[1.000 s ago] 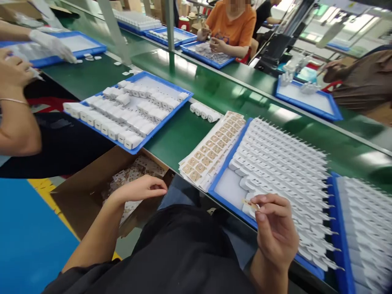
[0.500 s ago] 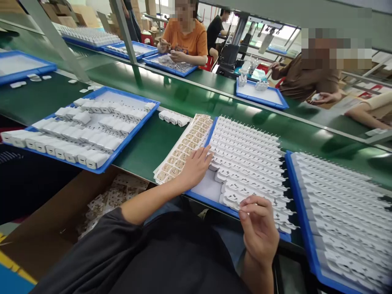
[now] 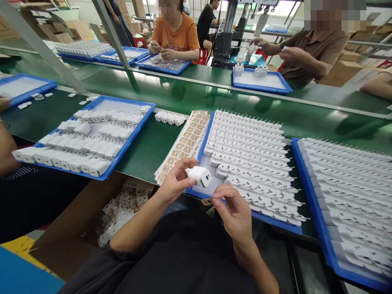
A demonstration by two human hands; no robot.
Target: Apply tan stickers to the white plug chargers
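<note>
My left hand [image 3: 175, 182] grips a white charger plug [image 3: 200, 176] by its prong end, with the port face turned to the right. Close by on the right, my right hand [image 3: 232, 210] pinches a small tan sticker [image 3: 207, 201] by its edge. The charger and the sticker are apart. Beneath and beyond both hands is a blue-rimmed tray [image 3: 200, 153] filled with rows of white chargers [image 3: 248, 151], their prongs pointing away to the right. Sheets of tan stickers [image 3: 186, 143] lie along the tray's left side.
A second full tray [image 3: 309, 228] stands at the right. At the left, a tray [image 3: 122, 159] holds looser rows of chargers; several more chargers [image 3: 170, 118] sit beside it. Below is a carton [image 3: 70, 228] of used sheets. Co-workers [image 3: 176, 34] work across the green bench [image 3: 171, 90].
My left hand has lifted a charger from the tray and come toward me. My right hand has moved left beside it, and the sticker in it now shows. A person's arm has appeared at far left.
</note>
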